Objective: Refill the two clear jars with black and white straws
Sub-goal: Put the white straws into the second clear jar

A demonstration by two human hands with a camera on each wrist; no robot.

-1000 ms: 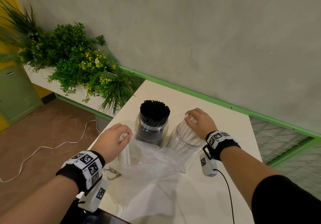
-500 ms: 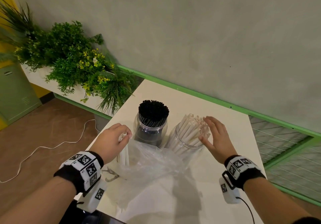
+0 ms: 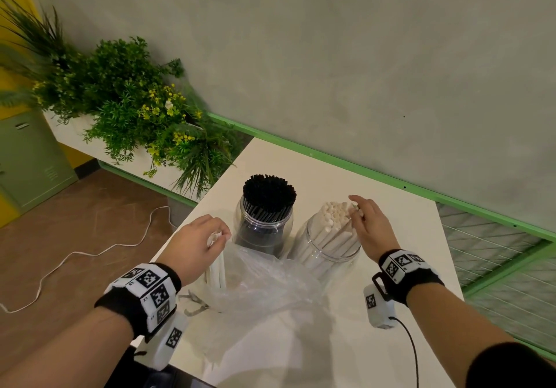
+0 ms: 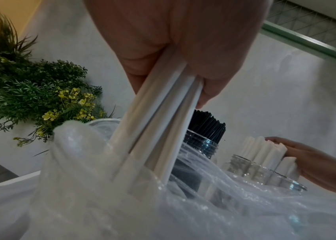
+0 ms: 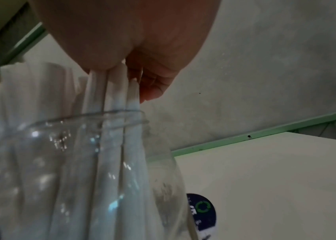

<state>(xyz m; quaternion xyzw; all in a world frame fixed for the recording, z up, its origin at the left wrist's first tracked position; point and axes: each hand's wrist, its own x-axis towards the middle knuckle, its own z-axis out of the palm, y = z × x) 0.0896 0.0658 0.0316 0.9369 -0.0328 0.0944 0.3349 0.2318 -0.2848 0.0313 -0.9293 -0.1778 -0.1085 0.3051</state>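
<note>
Two clear jars stand side by side on the white table (image 3: 400,282). The left jar (image 3: 262,232) is packed with black straws (image 3: 268,190). The right jar (image 3: 329,253) holds white straws (image 3: 334,216) that lean left. My right hand (image 3: 361,216) lies against their right side, with straight fingers over the tops (image 4: 275,142) and the thumb beside them (image 5: 152,87). My left hand (image 3: 221,235) grips a few white straws (image 4: 156,121) near their upper ends. Their lower ends stand inside a crumpled clear plastic bag (image 3: 264,285) in front of the jars.
Green plants with yellow flowers (image 3: 129,110) crowd the table's far left corner. A grey wall with a green rail (image 3: 361,174) runs behind it, and wire mesh (image 3: 496,255) lies to the right. The left table edge passes just under my left hand. A white cable (image 3: 90,255) trails on the floor.
My right hand left the jar's mouth, drew back open to the right, then returned against the white straw tops. The left hand kept still with its straws in the bag.
</note>
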